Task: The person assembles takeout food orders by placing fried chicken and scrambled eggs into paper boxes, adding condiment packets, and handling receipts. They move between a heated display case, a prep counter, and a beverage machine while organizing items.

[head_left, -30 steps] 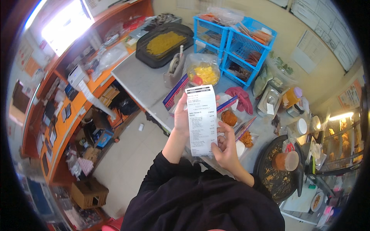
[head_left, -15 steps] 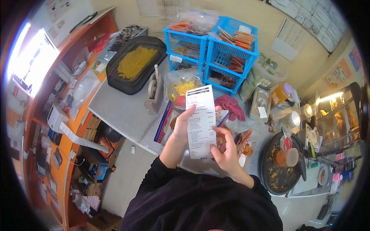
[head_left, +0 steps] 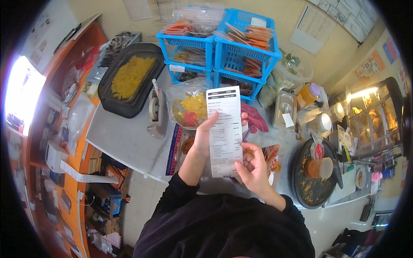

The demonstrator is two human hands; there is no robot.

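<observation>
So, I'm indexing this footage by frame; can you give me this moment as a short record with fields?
Left hand: holds the printed receipt, thumb across its front
Right hand: at the receipt's lower right edge; whether its fingers grip is unclear
Receipt: long, white, text side toward the camera
Left side: tape dispenser, black tray of yellow food
Beyond: stacked blue baskets, maroon cloth
Right side: round black pan, orange-brown tub

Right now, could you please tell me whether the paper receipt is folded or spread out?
Spread out: the receipt shows its long printed face, the left hand holding it, the right hand at its lower right edge.
</observation>
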